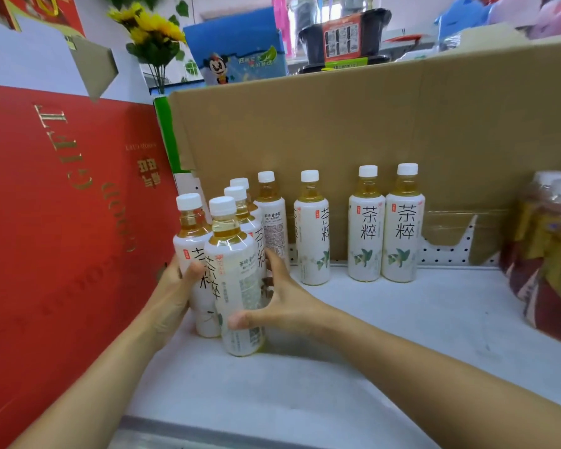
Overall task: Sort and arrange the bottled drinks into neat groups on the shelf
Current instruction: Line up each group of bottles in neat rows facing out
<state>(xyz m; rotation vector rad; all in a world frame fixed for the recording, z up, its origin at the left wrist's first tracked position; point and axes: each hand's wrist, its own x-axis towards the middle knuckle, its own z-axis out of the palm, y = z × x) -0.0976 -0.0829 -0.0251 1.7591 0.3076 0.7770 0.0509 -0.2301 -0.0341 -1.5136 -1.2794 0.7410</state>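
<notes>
Centre left, beside the red box (62, 222), my left hand (170, 293) gripped a side bottle (191, 234) and my right hand (289, 306) clasped the front bottle (230, 260), apparently squaring the cluster (240, 205) on the shelf (418, 335); the strays (366, 228) at centre right looked next, needing a fresh reach.

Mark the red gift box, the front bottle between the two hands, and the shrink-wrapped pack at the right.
red gift box (62, 222), head view, on its red front face.
front bottle (234, 273), head view, on its white label.
shrink-wrapped pack (551, 254), head view, on its plastic wrap.
</notes>
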